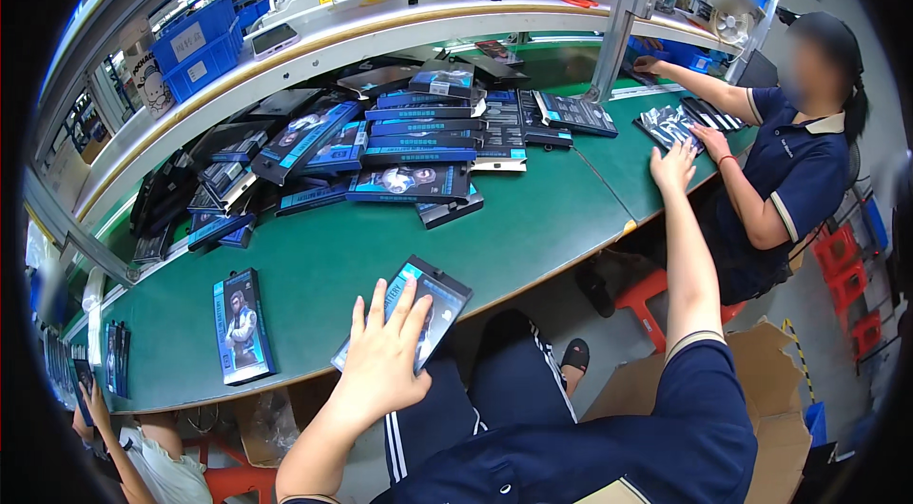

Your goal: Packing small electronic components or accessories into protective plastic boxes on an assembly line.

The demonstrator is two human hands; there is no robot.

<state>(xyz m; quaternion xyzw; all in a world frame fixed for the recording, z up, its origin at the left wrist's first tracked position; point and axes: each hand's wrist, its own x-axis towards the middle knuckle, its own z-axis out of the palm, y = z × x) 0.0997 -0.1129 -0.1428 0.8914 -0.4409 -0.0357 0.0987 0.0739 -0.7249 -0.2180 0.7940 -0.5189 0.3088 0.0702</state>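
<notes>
My left hand lies with spread fingers on a thin dark-blue box at the table's near edge. The box is tilted, with a picture on its front partly covered by my fingers. To its left, a similar upright-facing blue box with a printed figure lies flat on the green table. My right hand is stretched far to the right, fingers apart. Its fingertips reach the edge of a shiny, plastic-looking dark pack in front of a co-worker; whether they touch it I cannot tell.
A large heap of similar boxes fills the table's back. At right a co-worker has a hand by the shiny pack; another person's hand holds a dark item at far left. A metal post carries a shelf. Red stools stand below.
</notes>
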